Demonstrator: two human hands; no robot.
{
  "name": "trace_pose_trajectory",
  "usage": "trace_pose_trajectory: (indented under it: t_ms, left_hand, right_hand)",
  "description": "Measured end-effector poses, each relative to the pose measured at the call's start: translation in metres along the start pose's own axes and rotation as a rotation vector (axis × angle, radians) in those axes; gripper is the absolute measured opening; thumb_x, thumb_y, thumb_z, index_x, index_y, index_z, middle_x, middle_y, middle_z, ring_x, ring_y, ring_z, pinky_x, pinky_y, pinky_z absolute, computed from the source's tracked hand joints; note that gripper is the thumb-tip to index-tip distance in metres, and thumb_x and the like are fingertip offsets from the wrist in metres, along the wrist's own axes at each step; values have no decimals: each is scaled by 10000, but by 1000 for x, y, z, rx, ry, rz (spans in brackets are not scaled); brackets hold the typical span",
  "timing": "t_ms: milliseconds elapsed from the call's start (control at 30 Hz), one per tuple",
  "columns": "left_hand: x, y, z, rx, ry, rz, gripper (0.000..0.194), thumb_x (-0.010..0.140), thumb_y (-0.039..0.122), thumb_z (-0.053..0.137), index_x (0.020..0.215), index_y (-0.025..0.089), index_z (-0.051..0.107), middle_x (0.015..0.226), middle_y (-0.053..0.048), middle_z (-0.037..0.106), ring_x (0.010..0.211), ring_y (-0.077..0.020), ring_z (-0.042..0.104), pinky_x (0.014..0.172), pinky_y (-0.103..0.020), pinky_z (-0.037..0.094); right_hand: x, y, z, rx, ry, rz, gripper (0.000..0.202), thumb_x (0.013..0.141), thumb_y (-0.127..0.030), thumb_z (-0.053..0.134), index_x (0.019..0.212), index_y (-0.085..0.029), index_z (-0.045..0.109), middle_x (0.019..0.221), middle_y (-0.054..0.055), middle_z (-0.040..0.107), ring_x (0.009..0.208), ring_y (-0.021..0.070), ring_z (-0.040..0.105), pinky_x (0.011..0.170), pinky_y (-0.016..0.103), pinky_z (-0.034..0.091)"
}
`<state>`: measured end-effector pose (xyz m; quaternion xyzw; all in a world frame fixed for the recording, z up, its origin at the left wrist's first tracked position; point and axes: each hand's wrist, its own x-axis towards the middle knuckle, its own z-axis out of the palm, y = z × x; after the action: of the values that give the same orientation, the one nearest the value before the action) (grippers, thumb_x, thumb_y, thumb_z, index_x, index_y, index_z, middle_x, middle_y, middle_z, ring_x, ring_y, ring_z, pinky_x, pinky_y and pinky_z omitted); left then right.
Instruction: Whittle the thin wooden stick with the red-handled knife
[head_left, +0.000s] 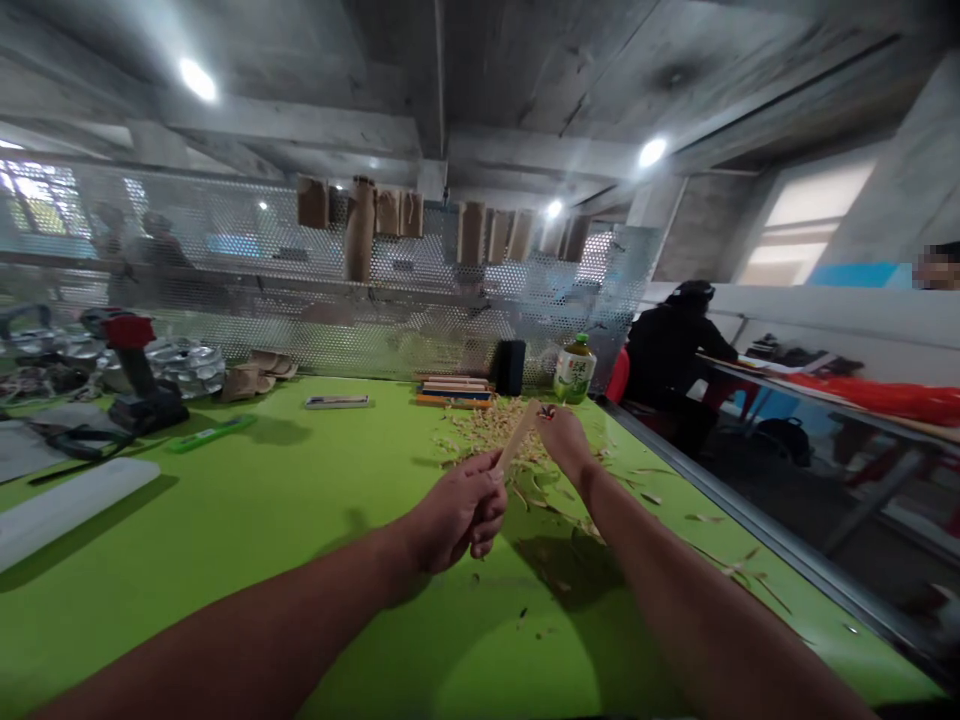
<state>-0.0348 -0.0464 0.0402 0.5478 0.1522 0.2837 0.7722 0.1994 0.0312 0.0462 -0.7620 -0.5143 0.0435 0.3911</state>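
Fingers wrapped round its lower end, my left hand (463, 510) holds a pale wooden strip (517, 440) tilted up to the right. My right hand (562, 438) is closed at the strip's upper end, round a small tool (547, 411) with red and dark parts; most of the tool is hidden. Behind and below the hands, a heap of wood shavings (480, 430) lies on the green tabletop (262, 530), and longer curled shavings are scattered to the right.
A green-capped bottle (574, 372), a black block (511, 367) and a tool box (454, 391) stand at the back. A red-black power drill (133, 365) and a white roll (75, 508) are at left. A person (679, 350) sits at another table on the right.
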Motion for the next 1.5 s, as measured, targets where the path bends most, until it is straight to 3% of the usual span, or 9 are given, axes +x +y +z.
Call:
trace_pose_trajectory:
  t_ms: [67,167,267,433,700,933,1133,1333,1500]
  left_hand:
    - [6,0,-14,183,17,39,405,897,346,511,1263,173,494,592,80,425,419,-50,348,414,-177,357]
    - [18,-2,-42,385,47,108,390,871,410,561,1156,143,555,673,25,540,524,-75,465,504,-200,418]
    - [28,-3,-62,466,98,181,398,841,467,591,1065,139,588,714,3,564,571,-85,487,548,-216,420]
    - [25,2,-60,540,107,250,356,845,487,581,919,139,605,733,-6,566,620,-88,503,604,-220,428]
    - [11,16,-26,403,213,157,393,862,543,516,858,153,566,498,66,448,345,-53,340,333,-172,289]
    - [7,19,-34,36,-79,-15,298,870,432,560,971,152,542,627,7,588,426,-92,524,422,-209,460]
    - [7,14,-37,-20,-172,-31,260,831,317,637,998,168,506,745,-3,605,521,-110,598,491,-237,513]
    - [10,11,-34,122,-9,30,269,808,346,656,954,167,519,711,15,593,442,-93,566,419,-214,475]
    - [14,7,-37,253,104,42,310,791,398,660,943,159,534,673,21,585,416,-79,540,413,-203,463]
  right_hand:
    - [-9,-7,-1,423,-76,16,325,826,-397,500,952,-141,655,542,-29,483,437,99,395,441,229,270]
    - [-30,-27,-9,1024,-341,-29,501,780,-583,538,1076,-184,607,522,-80,421,378,72,309,396,210,258]
    - [-49,-45,-19,1258,-556,-100,552,728,-649,587,1051,-203,616,553,-69,486,372,57,322,393,207,291]
    - [-64,-52,-20,1252,-609,-188,375,624,-394,785,905,-199,633,489,-84,481,371,56,368,378,185,265]
    - [-73,-60,-7,1215,-547,-161,318,602,-370,814,786,-180,637,505,-82,485,385,48,380,378,186,299]
    - [-70,-55,-5,1301,-631,-77,289,679,-392,765,843,-175,668,503,-76,456,427,57,358,403,189,309]
    - [-69,-56,-3,1331,-676,-41,297,678,-416,753,834,-182,659,473,-85,419,403,59,339,399,193,322]
    - [-69,-52,1,1234,-675,-33,344,655,-418,772,876,-188,641,514,-73,489,414,62,380,386,181,288]
    - [-64,-50,8,1158,-613,-21,302,625,-372,792,749,-178,598,495,-82,474,386,47,349,363,175,262]
